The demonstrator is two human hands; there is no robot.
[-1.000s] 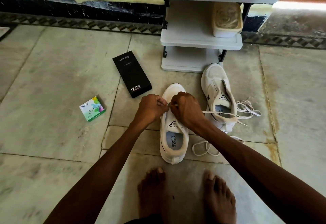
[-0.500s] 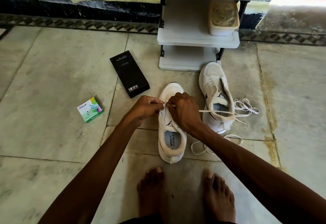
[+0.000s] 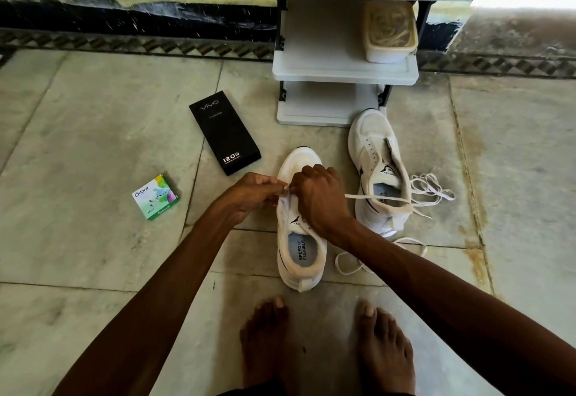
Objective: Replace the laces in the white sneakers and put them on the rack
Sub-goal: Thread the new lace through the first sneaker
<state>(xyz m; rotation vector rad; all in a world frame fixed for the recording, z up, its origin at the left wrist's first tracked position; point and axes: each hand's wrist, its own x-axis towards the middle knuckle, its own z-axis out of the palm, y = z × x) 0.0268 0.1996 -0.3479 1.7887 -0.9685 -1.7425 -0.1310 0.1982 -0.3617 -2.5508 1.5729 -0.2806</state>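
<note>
A white sneaker (image 3: 300,252) stands on the floor just ahead of my bare feet, toe pointing away. My left hand (image 3: 252,193) pinches the white lace (image 3: 371,197) at the sneaker's left eyelets. My right hand (image 3: 321,196) is curled over the tongue and grips the same lace, which runs taut to the right. The second white sneaker (image 3: 378,171) stands to the right with no lace in its eyelets. A loose lace (image 3: 431,188) lies bunched beside it. The grey shoe rack (image 3: 343,68) stands behind the sneakers.
A black phone box (image 3: 224,132) lies left of the rack. A small green box (image 3: 155,197) sits further left on the marble floor. A lidded plastic tub (image 3: 389,30) stands on the rack's middle shelf. My feet (image 3: 324,349) are near the bottom edge.
Both hands have stayed at the near sneaker's eyelets, working the lace with small finger movements. The view has shifted slightly.
</note>
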